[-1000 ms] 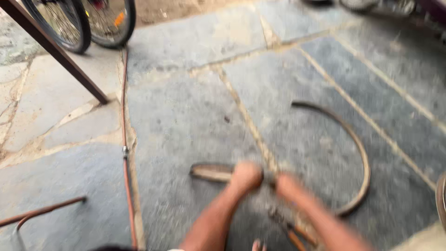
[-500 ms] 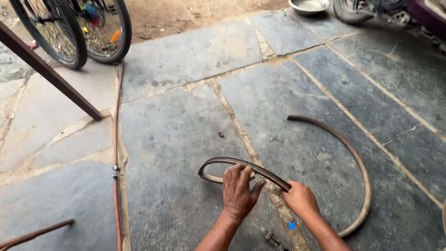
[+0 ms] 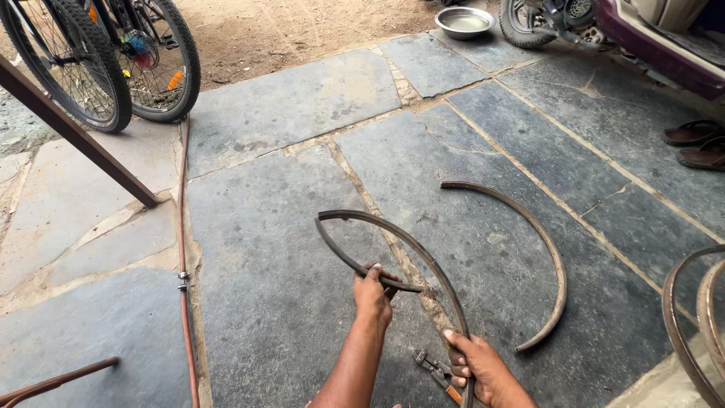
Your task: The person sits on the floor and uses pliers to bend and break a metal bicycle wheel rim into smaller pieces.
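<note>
1. Since half a second ago, the view has lifted: the steel bowl (image 3: 465,21) and sandals (image 3: 695,143) now show fully, and the bent metal strip (image 3: 393,249) has risen off the stone floor (image 3: 279,249) into a wider loop
2. The left hand (image 3: 372,295) has its fingers wrapped tight round the strip's lower arm; the right hand (image 3: 479,368) has fingers curled round the other end, low in frame
3. A second curved strip (image 3: 555,264) lies flat well to the right, with bare slabs between
4. Pliers (image 3: 436,372) lie just beside the right hand, partly hidden
5. Bicycle wheels (image 3: 113,60), a hose (image 3: 181,249) and rims (image 3: 691,332) crowd the edges, cut off
</note>
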